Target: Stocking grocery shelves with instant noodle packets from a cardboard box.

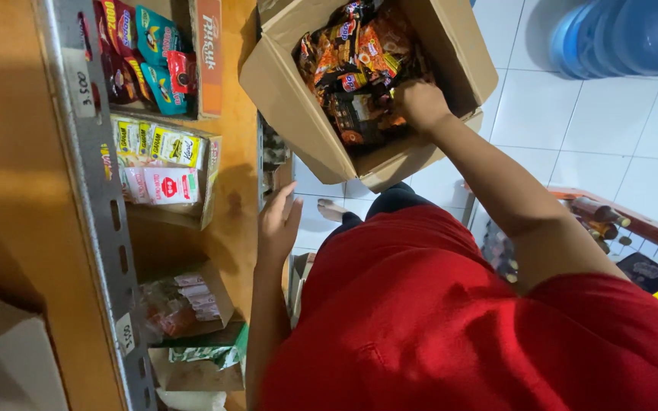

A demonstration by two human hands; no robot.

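Head view, looking straight down: the right hand (419, 103) is plunged into the open cardboard box (298, 106), fingers curled down among the orange and dark snack packets (356, 57) — it touches them, but whether it has one clamped or merely rests on the heap I cannot tell, the fingertips being buried. The box sits tilted near the top of the frame, flaps open, packed nearly full, just beside the edge of the wooden shelf (9, 190).

The left hand (279, 221) is lower down, open and flat with the fingers spread, held against the shelf's edge and holding nothing.

On the shelf — behind a grey perforated metal rail (104, 221) with small price tags — stand display cartons: one with red and teal sachets (142, 53), one with yellow-green and pink-white packets (158, 164), and further down a carton of clear-wrapped pink sweets (184, 304).

A red shirt (451, 320) fills the bottom of the picture. Beyond it, white floor tiles (618, 129), blue water jugs (626, 34) at the top right corner, and brown bottles (595, 217) on a low rack at the right.
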